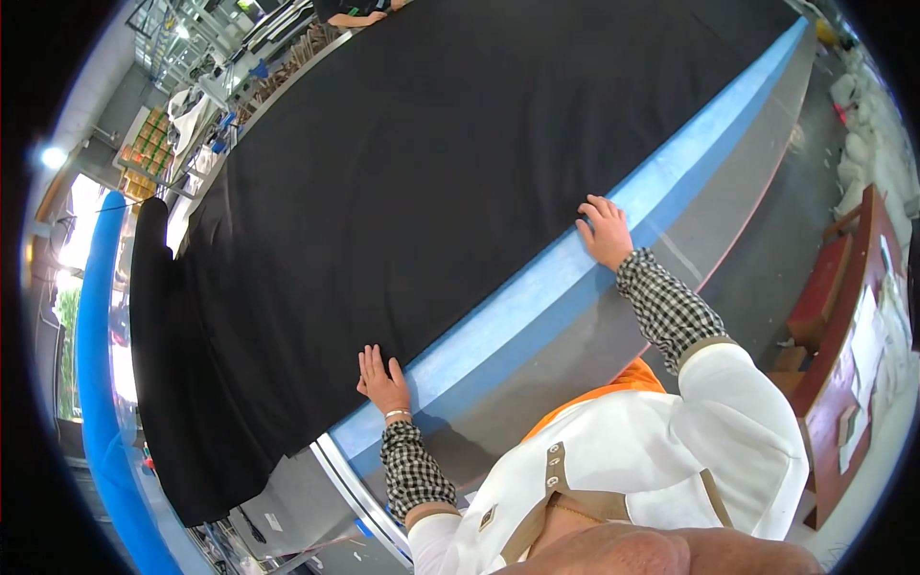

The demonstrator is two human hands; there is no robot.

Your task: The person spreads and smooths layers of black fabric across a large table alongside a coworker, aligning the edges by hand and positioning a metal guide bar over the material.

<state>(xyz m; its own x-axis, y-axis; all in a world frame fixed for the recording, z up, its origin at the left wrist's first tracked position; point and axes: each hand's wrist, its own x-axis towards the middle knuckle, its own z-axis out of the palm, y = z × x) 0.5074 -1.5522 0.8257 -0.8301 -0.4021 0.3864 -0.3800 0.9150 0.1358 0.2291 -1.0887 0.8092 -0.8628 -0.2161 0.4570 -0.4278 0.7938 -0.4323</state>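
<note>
A wide sheet of black fabric (412,182) covers most of the long table, with a blue layer (517,307) showing along the near edge. My left hand (383,380) lies on the black fabric close to its near edge, fingers stretched out. Farther right, my right hand (604,233) rests where the black fabric meets the blue strip, its fingers spread and slightly bent. Neither hand grips anything. Checked sleeve covers are on both forearms.
A black fabric roll (153,355) and a blue roll (101,335) stand at the left end. Another person's arm (356,18) reaches over the far edge. A reddish wooden desk (843,383) with papers is at right, near white bundles (858,144).
</note>
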